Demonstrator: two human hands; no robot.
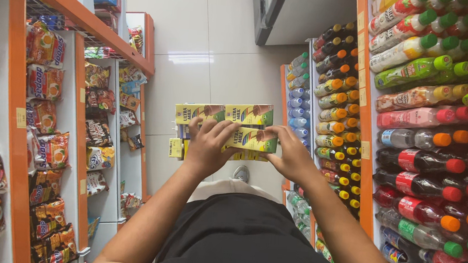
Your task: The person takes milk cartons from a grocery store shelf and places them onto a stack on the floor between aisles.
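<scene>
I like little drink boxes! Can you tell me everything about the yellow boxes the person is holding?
The yellow and green cardboard drink cartons are small oblong boxes with brown and blue patches, held as a stack lying on their sides. The left hand grips the stack's left side, its fingers curled over the front. The right hand holds the right side, touching the front carton. They are held above the white tiled floor, between shelves.

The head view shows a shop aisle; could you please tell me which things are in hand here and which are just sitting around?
In hand:
- yellow drink cartons, a stack held out in front
- left hand gripping the stack
- right hand gripping the stack

Just about:
- bottled drinks on the right shelves
- noodle packets on the left shelves
- white tiled floor
</scene>
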